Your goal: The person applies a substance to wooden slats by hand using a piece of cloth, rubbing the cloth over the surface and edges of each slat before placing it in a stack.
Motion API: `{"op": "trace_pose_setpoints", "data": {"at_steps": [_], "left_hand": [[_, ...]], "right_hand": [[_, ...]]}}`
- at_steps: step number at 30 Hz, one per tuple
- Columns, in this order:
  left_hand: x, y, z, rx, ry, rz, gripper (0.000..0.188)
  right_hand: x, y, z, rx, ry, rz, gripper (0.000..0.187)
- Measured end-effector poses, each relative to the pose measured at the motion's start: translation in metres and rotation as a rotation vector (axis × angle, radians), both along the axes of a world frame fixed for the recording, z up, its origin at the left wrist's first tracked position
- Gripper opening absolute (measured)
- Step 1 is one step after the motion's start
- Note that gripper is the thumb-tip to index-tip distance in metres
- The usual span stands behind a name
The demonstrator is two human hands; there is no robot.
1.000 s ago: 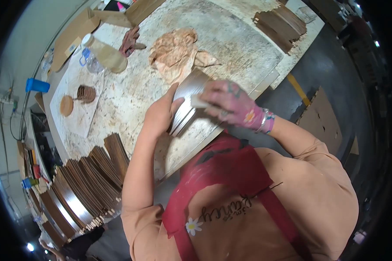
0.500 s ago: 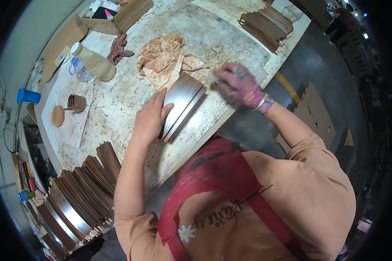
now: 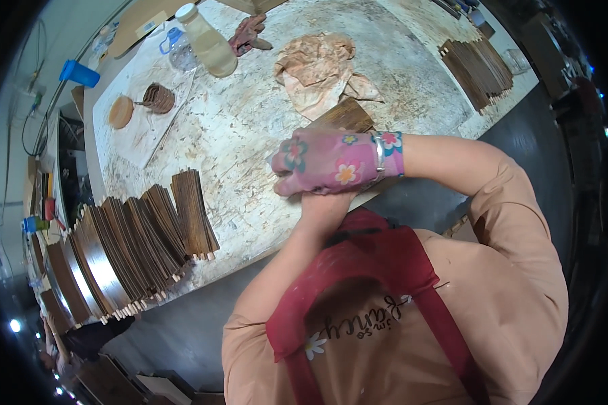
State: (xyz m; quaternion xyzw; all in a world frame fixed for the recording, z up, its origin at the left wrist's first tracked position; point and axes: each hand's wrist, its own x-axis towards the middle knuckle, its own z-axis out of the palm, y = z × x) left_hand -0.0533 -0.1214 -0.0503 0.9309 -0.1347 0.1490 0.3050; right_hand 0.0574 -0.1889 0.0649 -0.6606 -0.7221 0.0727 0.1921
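Note:
My right hand (image 3: 327,163), in a pink flowered glove, passes across in front of my left hand (image 3: 327,208). Its fingers are curled closed; a pale bit shows at their tips, too small to name. Of my left hand only the wrist and lower back are visible, and its fingers are hidden behind the glove. Just beyond both hands, the far end of a brown wooden board (image 3: 348,116) sticks out, its nearer part covered by the glove. A crumpled, stained cloth (image 3: 317,67) lies close past the board.
Several dark brown slats (image 3: 125,246) stand in a row at the left table edge; another bundle (image 3: 478,71) lies far right. Toward the back left are a cloudy bottle (image 3: 209,44), a clear jug (image 3: 181,54), a dirty glove (image 3: 248,35), a brown cup (image 3: 158,98) and a round lid (image 3: 121,112).
My right hand has swung left from beside the boards to over my left hand. The view has shifted, and the top board now shows a duller brown face.

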Motion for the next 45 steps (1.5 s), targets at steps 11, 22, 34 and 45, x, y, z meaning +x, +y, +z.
{"op": "trace_pose_setpoints", "data": {"at_steps": [11,22,34,45], "left_hand": [[0.016,0.009,0.059,0.239,0.214,0.03,0.069],[0.044,0.064,0.11,0.114,0.204,0.004,0.057],[0.055,0.068,0.088,0.26,0.192,-0.057,0.086],[0.034,0.056,0.074,0.24,0.114,-0.09,0.066]], "right_hand": [[0.063,0.014,-0.001,0.084,0.142,-0.341,0.036],[0.032,-0.157,-0.003,0.588,0.781,-0.977,0.043],[0.005,-0.134,-0.022,0.616,1.251,-1.231,0.042],[0.048,-0.099,-0.038,0.289,0.682,-1.171,0.034]]}}
